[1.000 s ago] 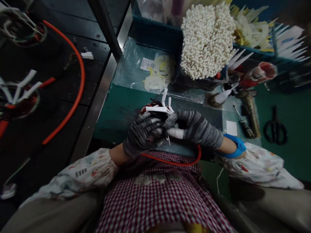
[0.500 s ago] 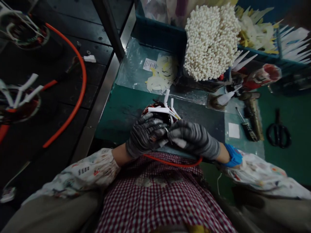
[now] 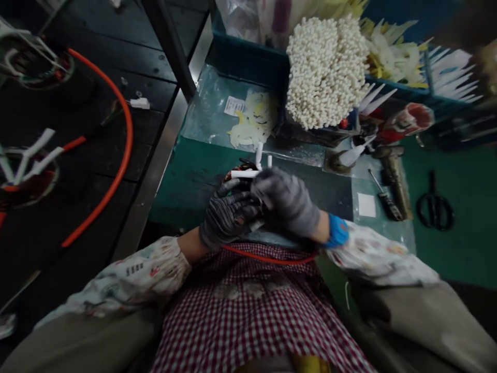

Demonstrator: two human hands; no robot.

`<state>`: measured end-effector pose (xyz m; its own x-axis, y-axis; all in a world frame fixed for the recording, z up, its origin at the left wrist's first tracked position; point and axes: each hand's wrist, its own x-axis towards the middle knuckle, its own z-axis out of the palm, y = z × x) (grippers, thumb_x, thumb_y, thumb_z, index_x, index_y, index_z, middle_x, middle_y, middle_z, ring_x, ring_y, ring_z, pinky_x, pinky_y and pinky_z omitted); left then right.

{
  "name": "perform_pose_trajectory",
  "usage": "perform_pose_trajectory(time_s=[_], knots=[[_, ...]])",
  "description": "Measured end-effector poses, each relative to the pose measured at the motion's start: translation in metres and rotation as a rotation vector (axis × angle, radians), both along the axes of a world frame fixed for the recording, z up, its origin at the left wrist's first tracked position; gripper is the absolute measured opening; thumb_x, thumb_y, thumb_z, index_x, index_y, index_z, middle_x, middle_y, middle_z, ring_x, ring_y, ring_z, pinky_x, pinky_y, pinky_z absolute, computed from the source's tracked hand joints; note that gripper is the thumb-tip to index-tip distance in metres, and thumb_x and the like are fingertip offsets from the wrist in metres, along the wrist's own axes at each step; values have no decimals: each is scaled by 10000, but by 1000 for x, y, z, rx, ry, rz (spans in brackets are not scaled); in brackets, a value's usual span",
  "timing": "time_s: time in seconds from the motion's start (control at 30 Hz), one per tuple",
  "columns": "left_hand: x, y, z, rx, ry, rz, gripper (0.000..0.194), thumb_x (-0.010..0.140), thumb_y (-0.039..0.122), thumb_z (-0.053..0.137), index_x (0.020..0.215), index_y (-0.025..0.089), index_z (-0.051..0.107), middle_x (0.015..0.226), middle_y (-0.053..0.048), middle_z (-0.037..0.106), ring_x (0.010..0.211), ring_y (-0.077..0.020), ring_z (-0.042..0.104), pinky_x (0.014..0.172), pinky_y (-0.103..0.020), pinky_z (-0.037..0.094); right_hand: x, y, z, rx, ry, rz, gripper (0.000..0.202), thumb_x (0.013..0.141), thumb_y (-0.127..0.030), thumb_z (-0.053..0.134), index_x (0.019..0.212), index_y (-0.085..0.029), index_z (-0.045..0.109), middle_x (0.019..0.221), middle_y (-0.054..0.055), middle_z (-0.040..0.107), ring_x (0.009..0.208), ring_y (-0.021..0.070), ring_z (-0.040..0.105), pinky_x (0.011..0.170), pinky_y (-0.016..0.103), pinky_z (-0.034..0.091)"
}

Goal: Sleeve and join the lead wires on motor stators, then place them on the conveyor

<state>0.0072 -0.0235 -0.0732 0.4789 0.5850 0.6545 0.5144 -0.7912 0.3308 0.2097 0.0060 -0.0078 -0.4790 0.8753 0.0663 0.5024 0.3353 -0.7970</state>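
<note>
A round wound coil part (image 3: pixel 230 174) with white sleeves (image 3: pixel 245 174) standing out of it lies on the bench, mostly hidden by both hands. My left hand (image 3: pixel 231 212), in a grey striped glove, is closed round its near left side. My right hand (image 3: pixel 285 199), in the same kind of glove, is curled over the right side of the part. Its fingers are bent together and blurred, and what they pinch is too small to name. Below both hands a red cable (image 3: pixel 267 258) curves along the bench edge.
A thick bundle of white sleeves (image 3: pixel 326 72) stands behind the hands. To the right lie a screwdriver (image 3: pixel 385 197), a hammer (image 3: pixel 394 178), black scissors (image 3: pixel 435 207) and a glue bottle (image 3: pixel 351 155). On the left are more coil parts (image 3: pixel 29 171) and an orange cable (image 3: pixel 126 150).
My right hand has moved left and up over the coil part, now covering some white sleeves. My left hand stays almost in place. The view has shifted slightly.
</note>
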Motion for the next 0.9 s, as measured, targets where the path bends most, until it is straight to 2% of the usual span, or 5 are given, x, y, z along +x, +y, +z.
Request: perform_pose_trajectory(time_s=[0.27,0.37,0.53,0.67,0.9], knots=[[-33,8,13,181,170,-18,208,1041,308,746,1236,376,766,1293,9,805,1267,-252,726,1296,-531,464,26,14,-15,231,47,-236,436,1072,-473,660,1439,-238,635,1380,162,726,1267,335,710,1149,581,606],[-49,13,34,197,345,-70,394,1030,115,664,1297,381,779,1239,4,805,1133,-227,725,1068,-377,590,31,9,-28,144,-85,-118,712,997,-538,757,1582,-170,584,1495,229,679,1361,410,675,1165,616,588],[-58,32,68,195,530,-308,370,1102,122,482,1270,274,774,1219,-33,837,1084,-219,744,783,-286,596,22,48,-27,136,-205,173,618,970,-366,772,1557,-201,669,1450,192,726,1199,356,725,1076,544,622],[-65,36,79,288,594,-306,331,1087,109,476,1127,244,775,1049,-26,849,901,-216,758,686,-317,548,15,88,-24,95,-104,420,519,932,-320,824,1439,-239,747,1403,125,767,1152,284,741,1070,480,622],[-85,20,49,226,474,-176,287,1100,167,516,1281,259,718,1306,-9,840,1326,-194,713,1301,-419,431,44,31,-46,-124,209,-32,621,1036,-555,744,1576,-272,625,1517,115,750,1364,321,728,1213,540,580]])
